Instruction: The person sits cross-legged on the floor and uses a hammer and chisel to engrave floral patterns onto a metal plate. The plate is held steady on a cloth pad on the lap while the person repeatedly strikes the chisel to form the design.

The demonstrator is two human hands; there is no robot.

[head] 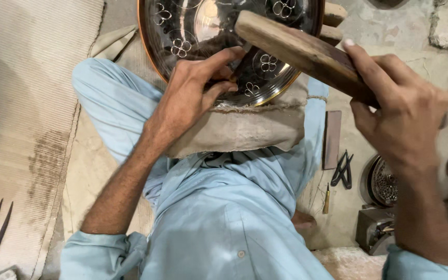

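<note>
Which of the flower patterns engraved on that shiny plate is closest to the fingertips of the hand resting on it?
The flower just beyond the left hand's fingertips, near the plate's lower rim. The other flowers lie farther up the plate.

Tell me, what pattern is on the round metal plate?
Small four-petal flower outlines on a dark shiny plate with a coppery rim, seen in the head view.

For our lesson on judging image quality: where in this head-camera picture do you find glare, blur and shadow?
Head view: glare flashes off the shiny engraved metal plate, strongest near its centre; the right hand and its wooden mallet look slightly soft, the left hand sharper; the left hand shades the plate beneath its fingers; light is soft and even; the woven mat shows a dim patch at its left edge.
</note>
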